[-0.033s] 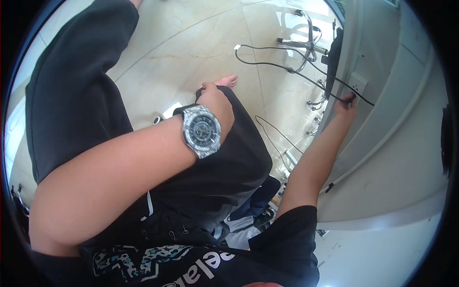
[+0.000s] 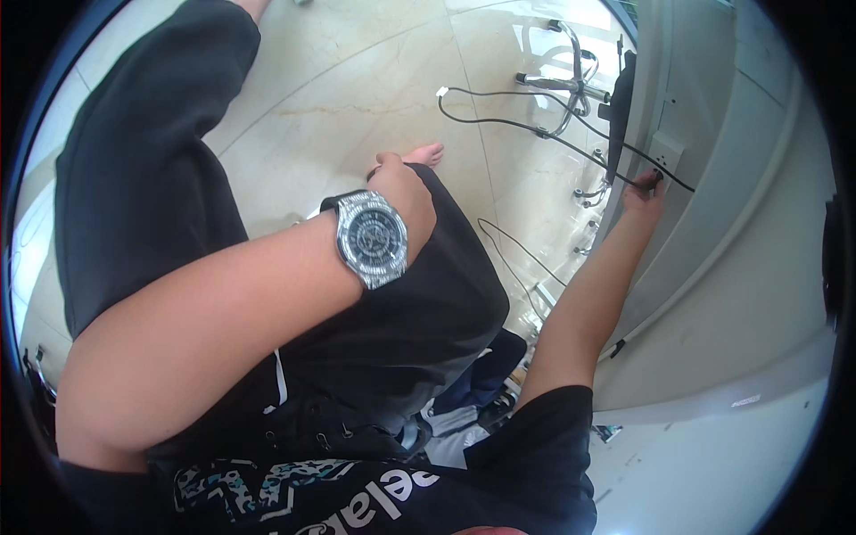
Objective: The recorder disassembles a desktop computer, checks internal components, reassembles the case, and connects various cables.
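My right hand (image 2: 644,191) reaches out to a white wall socket (image 2: 664,153) at the right, its fingers closed on a black plug (image 2: 658,177) against the socket's lower part. Whether the plug's pins are fully in, I cannot tell. A black cable (image 2: 544,132) runs in a long loop from near this hand over the floor, with a small white end piece at the far side. My left hand (image 2: 406,201) rests on my knee in black trousers (image 2: 437,276). Its fingers are mostly hidden, and a silver watch (image 2: 373,239) sits on that wrist.
Chrome chair legs with casters (image 2: 575,85) stand on the pale tiled floor (image 2: 357,80) beyond the cable. A thinner cord (image 2: 513,245) lies near my right forearm. The white panel (image 2: 704,267) with a pale conduit borders the right side.
The view has shifted very slightly. Both hands keep their places, the right at the socket and the left on the knee.
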A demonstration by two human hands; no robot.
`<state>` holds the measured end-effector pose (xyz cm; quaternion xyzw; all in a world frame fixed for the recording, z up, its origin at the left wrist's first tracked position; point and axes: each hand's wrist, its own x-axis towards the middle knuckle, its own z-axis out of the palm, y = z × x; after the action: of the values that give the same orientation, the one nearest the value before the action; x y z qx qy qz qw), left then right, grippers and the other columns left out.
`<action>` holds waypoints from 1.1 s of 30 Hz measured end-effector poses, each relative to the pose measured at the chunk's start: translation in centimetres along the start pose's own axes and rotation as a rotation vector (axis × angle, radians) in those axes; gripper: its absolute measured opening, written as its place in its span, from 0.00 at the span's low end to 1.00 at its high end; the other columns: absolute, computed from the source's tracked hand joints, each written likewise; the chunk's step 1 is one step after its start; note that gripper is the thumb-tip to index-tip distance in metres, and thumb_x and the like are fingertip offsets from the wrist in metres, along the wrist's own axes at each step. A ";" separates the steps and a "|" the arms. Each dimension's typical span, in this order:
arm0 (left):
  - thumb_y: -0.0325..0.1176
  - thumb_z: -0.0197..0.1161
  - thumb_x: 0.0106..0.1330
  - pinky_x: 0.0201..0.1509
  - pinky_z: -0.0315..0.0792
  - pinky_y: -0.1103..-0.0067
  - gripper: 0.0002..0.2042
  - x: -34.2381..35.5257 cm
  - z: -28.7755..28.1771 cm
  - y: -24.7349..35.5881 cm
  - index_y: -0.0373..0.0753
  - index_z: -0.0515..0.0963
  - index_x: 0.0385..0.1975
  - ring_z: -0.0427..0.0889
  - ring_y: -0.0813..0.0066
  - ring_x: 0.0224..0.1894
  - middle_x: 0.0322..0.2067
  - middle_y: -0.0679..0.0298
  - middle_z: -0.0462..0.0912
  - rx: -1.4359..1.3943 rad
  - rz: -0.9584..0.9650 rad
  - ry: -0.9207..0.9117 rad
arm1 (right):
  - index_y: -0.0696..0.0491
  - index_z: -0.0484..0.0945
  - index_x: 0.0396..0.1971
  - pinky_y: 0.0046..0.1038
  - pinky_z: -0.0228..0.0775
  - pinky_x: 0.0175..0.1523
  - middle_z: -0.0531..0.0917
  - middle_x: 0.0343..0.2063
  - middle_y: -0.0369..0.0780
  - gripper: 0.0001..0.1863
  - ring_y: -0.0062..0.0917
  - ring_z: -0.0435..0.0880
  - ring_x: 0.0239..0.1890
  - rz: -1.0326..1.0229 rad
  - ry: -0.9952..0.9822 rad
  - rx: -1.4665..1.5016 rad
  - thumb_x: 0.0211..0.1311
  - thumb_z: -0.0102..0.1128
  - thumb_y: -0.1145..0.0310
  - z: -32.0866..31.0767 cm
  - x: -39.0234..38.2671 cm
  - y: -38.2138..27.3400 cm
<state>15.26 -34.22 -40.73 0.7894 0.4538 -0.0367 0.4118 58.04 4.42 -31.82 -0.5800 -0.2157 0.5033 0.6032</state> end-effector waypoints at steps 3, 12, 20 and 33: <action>0.35 0.63 0.64 0.46 0.74 0.69 0.07 -0.6 1.7 -0.6 0.44 0.87 0.37 0.89 0.65 0.41 0.34 0.62 0.90 0.093 0.028 0.110 | 0.57 0.78 0.39 0.37 0.85 0.43 0.84 0.30 0.43 0.16 0.33 0.86 0.33 -0.005 0.011 -0.119 0.77 0.50 0.58 0.6 -0.5 1.2; 0.36 0.62 0.65 0.51 0.75 0.59 0.10 -3.3 5.2 -3.1 0.44 0.87 0.41 0.89 0.59 0.45 0.40 0.58 0.90 0.161 -0.236 0.095 | 0.60 0.79 0.53 0.40 0.74 0.58 0.86 0.45 0.50 0.27 0.40 0.84 0.50 -0.684 -0.576 -1.670 0.70 0.61 0.49 -9.6 -27.5 13.6; 0.47 0.63 0.66 0.62 0.69 0.57 0.17 -12.0 -4.1 -4.6 0.43 0.87 0.45 0.86 0.57 0.50 0.44 0.58 0.89 0.628 -0.248 0.291 | 0.52 0.88 0.40 0.38 0.78 0.53 0.89 0.39 0.45 0.23 0.40 0.88 0.45 -0.344 -0.318 -1.447 0.63 0.65 0.45 -11.8 -42.0 13.1; 0.62 0.48 0.76 0.69 0.68 0.58 0.36 -21.7 14.4 -14.8 0.38 0.67 0.71 0.74 0.59 0.66 0.65 0.54 0.76 -1.117 -0.369 0.302 | 0.47 0.89 0.41 0.38 0.79 0.53 0.90 0.39 0.41 0.22 0.38 0.89 0.46 -0.378 -0.298 -1.433 0.63 0.63 0.44 -12.2 -45.0 13.7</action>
<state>-3.95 -55.25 -49.93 0.3587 0.5872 0.2487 0.6817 45.38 -42.49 -32.70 -0.7092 -0.6652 0.2012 0.1189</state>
